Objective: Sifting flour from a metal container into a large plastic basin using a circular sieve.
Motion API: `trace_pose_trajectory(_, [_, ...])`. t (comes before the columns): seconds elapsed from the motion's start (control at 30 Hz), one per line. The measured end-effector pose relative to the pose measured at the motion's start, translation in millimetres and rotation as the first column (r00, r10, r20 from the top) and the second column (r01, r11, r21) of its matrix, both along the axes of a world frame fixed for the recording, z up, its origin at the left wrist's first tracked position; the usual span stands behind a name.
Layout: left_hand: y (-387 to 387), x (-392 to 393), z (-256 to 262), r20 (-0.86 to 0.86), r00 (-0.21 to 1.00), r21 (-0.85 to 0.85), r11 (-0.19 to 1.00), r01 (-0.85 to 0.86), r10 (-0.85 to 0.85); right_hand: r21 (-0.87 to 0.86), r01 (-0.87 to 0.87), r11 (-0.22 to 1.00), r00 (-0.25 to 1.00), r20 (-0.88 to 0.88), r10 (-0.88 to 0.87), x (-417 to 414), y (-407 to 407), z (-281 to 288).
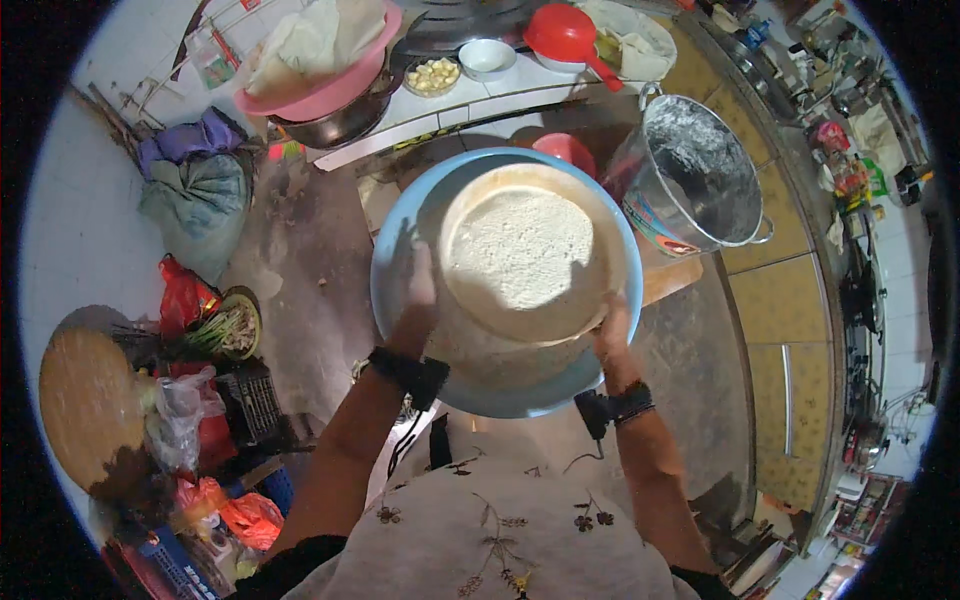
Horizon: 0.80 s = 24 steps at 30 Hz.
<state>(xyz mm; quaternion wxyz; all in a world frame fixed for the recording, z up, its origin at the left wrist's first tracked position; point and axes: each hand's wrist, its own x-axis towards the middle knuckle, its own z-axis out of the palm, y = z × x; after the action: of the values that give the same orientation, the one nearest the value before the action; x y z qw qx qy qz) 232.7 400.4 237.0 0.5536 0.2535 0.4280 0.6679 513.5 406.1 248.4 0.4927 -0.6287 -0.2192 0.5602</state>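
Note:
A round sieve (457,300) with a pale rim holds a bed of white flour (525,247). It sits within the outline of a large light-blue basin (510,401), above its floor. My right hand (615,322) grips the sieve's rim at the lower right, with its fingers partly hidden. On the other side, my left hand (421,281) is raised and blurred, a small gap from the sieve's left rim and with nothing visible in it. A dusting of flour coats the basin's inside.
A tall metal pot (701,172), white-dusted inside, stands right of the basin. Behind it, a tiled ledge (420,120) bears a bowl of peeled garlic cloves (432,76), a white bowl (487,58) and a red ladle (561,34). Bags and a round wooden board (90,397) line the left wall.

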Motion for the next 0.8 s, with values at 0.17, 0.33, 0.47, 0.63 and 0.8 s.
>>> trace_pose_trajectory(0.17, [1.8, -6.8, 8.3, 0.297, 0.954, -0.045, 0.998, 0.050, -0.035, 0.167, -0.106, 0.980, 0.984, -0.122, 0.127, 30.2, 3.5, -15.1])
trace_pose_trajectory(0.33, [-3.7, 13.3, 22.0, 0.283, 0.959, -0.149, 0.986, 0.071, -0.026, 0.098, -0.060, 0.993, 0.998, -0.020, 0.063, 15.7, 5.3, -2.6])
trace_pose_trajectory(0.47, [-6.7, 8.9, 44.5, 0.249, 0.966, -0.084, 0.992, 0.098, -0.074, 0.067, -0.046, 0.997, 0.998, -0.041, 0.048, 4.8, 2.2, 2.3])
trace_pose_trajectory(0.63, [4.9, -8.3, -19.5, 0.101, 0.988, -0.154, 0.983, -0.098, 0.115, 0.092, -0.061, 0.994, 0.996, -0.062, 0.067, 29.4, 13.8, -18.4])
trace_pose_trajectory(0.8, [3.1, -1.1, -13.8, 0.063, 0.996, 0.043, 0.997, -0.060, 0.057, 0.069, 0.007, 0.998, 0.994, -0.108, 0.000, 17.5, 16.5, -23.9])
